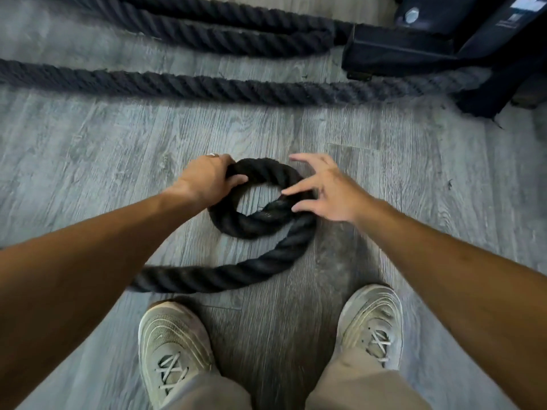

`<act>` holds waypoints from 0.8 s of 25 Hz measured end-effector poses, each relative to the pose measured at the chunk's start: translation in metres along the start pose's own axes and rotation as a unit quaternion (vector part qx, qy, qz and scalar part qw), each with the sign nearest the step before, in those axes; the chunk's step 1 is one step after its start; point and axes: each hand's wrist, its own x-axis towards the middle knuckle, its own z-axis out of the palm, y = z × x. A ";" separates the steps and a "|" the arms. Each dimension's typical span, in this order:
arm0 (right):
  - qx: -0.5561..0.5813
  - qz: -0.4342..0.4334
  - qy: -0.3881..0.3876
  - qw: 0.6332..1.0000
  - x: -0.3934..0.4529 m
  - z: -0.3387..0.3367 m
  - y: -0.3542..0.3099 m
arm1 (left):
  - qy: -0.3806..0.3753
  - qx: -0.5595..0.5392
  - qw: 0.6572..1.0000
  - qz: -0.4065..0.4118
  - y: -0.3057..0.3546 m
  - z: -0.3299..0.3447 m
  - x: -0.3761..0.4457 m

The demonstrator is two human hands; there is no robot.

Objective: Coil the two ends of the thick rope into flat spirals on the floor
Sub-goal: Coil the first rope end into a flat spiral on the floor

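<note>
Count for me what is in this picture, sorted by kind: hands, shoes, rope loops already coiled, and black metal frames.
Hands: 2, left hand gripping the rope loop, right hand spread over it
Shoes: 2, left shoe, right shoe
Coiled rope loops: 1
Black metal frames: 1
Total: 6

Bare floor (296, 128) btwn the small rope loop (254, 223) and the long rope runs (207, 87) further out — room for a hand there. Black metal frame base (399, 51) blocks far right. Near side: rope tail, both shoes (174, 350) close in — tight.
</note>
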 end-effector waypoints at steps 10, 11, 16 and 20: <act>0.070 0.374 0.145 0.913 -0.035 0.107 -0.057 | -0.016 -0.013 0.982 -0.187 0.031 0.029 -0.080; 0.063 0.365 0.151 0.917 -0.034 0.109 -0.057 | -0.046 -0.006 0.981 -0.190 0.030 0.025 -0.078; 0.039 0.292 0.176 0.939 -0.024 0.110 -0.050 | -0.052 0.139 0.982 -0.119 0.038 -0.011 -0.034; -0.032 0.182 0.059 0.981 -0.002 0.077 -0.029 | -0.118 0.072 0.979 0.149 0.038 -0.019 -0.001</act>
